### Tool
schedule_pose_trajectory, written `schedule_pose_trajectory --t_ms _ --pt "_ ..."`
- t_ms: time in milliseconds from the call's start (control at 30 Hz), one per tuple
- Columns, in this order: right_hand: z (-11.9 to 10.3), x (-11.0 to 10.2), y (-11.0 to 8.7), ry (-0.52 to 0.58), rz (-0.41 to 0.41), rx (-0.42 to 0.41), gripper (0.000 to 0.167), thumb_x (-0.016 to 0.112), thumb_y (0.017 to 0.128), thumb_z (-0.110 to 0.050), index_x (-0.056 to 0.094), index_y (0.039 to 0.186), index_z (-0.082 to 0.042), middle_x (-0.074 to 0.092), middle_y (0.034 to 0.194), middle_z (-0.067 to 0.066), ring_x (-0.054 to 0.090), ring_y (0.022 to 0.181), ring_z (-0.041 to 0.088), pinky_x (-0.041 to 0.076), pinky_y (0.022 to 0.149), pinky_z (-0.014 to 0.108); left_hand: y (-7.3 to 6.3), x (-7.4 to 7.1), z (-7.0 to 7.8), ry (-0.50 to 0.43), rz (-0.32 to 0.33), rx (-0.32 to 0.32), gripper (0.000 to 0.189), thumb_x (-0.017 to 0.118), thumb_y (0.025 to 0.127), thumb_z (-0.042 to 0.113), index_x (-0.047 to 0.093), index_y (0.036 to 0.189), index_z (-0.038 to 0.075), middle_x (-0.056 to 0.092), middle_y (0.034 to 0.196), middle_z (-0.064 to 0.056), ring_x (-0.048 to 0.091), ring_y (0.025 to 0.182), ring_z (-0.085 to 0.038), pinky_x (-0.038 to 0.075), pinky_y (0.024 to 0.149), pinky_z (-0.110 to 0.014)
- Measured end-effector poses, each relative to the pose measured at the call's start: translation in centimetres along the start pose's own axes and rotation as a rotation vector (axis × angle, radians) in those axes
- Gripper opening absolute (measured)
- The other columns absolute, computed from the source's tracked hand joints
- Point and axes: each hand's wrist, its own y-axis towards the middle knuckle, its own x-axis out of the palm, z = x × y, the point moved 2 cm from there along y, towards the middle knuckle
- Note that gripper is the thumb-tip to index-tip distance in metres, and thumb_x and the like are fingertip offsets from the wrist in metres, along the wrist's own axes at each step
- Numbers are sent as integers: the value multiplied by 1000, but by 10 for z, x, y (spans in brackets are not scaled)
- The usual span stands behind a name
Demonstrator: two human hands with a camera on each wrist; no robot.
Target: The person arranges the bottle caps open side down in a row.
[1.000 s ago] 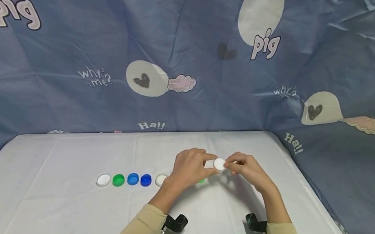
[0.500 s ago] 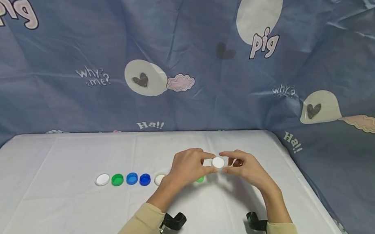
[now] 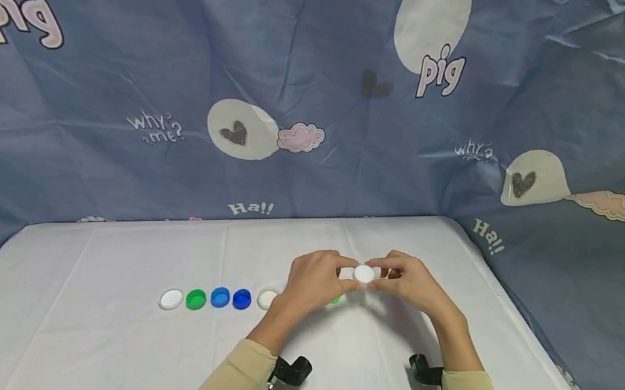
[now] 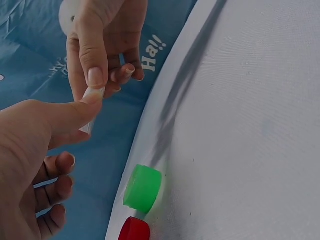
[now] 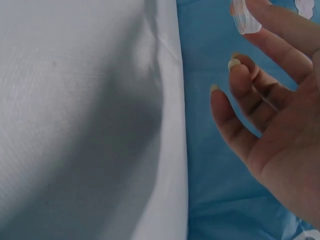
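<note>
Blue sheet (image 3: 185, 63) hangs behind the held cap (image 3: 364, 274), itself in midair above a lightly creased white cloth (image 3: 94, 352). Left of held cap, cloth carries white cap (image 3: 171, 299), green cap (image 3: 196, 300), light blue cap (image 3: 220, 297), dark blue cap (image 3: 242, 299), second white cap (image 3: 267, 298), red cap (image 4: 135, 230), lime cap (image 4: 143, 189); left hand (image 3: 314, 278) pinches its left side, right hand (image 3: 412, 282) its right, spare fingers loosely bent. Probably light, stiff plastic, slightly slick, not fragile: grip the rim.
</note>
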Motion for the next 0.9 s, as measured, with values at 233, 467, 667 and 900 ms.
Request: schedule_pose_trajectory --t_ms 233,467,667,900 --pt "1 7 2 -43 -2 4 34 77 83 -13 74 116 -14 56 83 1 48 71 17 42 63 26 0 3 1 32 -22 -36 38 74 79 60 74 112 44 72 87 13 63 76 -7 44 61 -29" --pt "5 15 5 -88 -24 36 36 79 82 -13 74 117 -12 54 80 2 46 66 15 41 59 25 0 8 0 81 -78 -80 39 75 78 60 75 112 41 75 112 10 70 95 -14 50 67 -35" --pt "8 20 6 -167 -63 80 39 81 82 -21 73 120 -14 53 81 1 48 67 14 42 58 27 -1 14 1 131 -113 -89 40 75 78 60 75 112 38 74 114 11 71 99 -16 53 70 -38" --pt "4 25 4 -294 -80 123 38 81 81 -26 74 118 -18 54 82 -1 50 69 13 41 59 30 -3 20 4 161 -86 -75 33 80 75 54 78 105 40 77 102 11 71 90 -15 50 63 -35"
